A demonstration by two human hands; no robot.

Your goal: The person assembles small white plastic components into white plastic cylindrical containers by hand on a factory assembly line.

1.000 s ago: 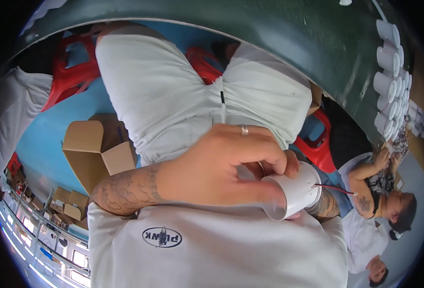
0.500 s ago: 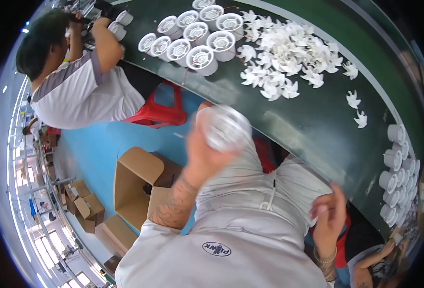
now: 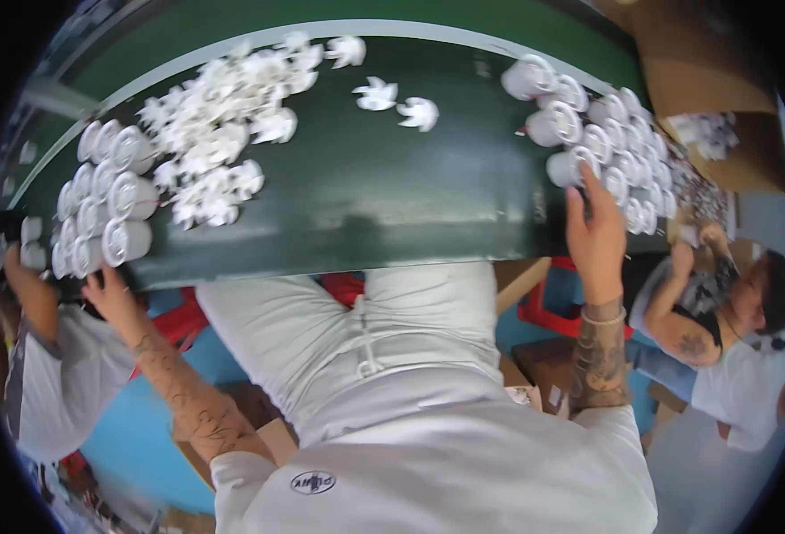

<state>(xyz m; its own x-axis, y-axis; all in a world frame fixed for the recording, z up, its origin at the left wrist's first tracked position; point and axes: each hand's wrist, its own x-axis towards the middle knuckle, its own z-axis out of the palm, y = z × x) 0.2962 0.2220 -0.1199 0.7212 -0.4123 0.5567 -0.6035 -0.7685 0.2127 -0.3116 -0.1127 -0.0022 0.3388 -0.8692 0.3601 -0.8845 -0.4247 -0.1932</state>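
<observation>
At the left end of the dark green tabletop, my left hand (image 3: 113,297) is at the near edge of a cluster of white round fan housings (image 3: 126,241). Its fingers are apart and seem to touch the nearest ones. My right hand (image 3: 599,233) reaches to a second group on the right, fingers stretched out and apart. The forefinger touches the rim of a white housing (image 3: 561,169), with the thumb beside it. A large heap of white fan blades (image 3: 223,107) lies between the groups, nearer the left one. Thin red wires show on some housings.
Three loose fan blades (image 3: 376,93) lie apart on the tabletop (image 3: 392,196). A co-worker (image 3: 721,329) sits at the right, another (image 3: 63,383) at the left. Cardboard boxes (image 3: 548,369) and red stools (image 3: 552,307) stand below the table, and a carton (image 3: 721,98) is at the far right.
My view has swung to the right. My left hand has gone from above my lap, holding a blurred white housing, to the left cluster. My right hand has risen from beside my thigh to the right group.
</observation>
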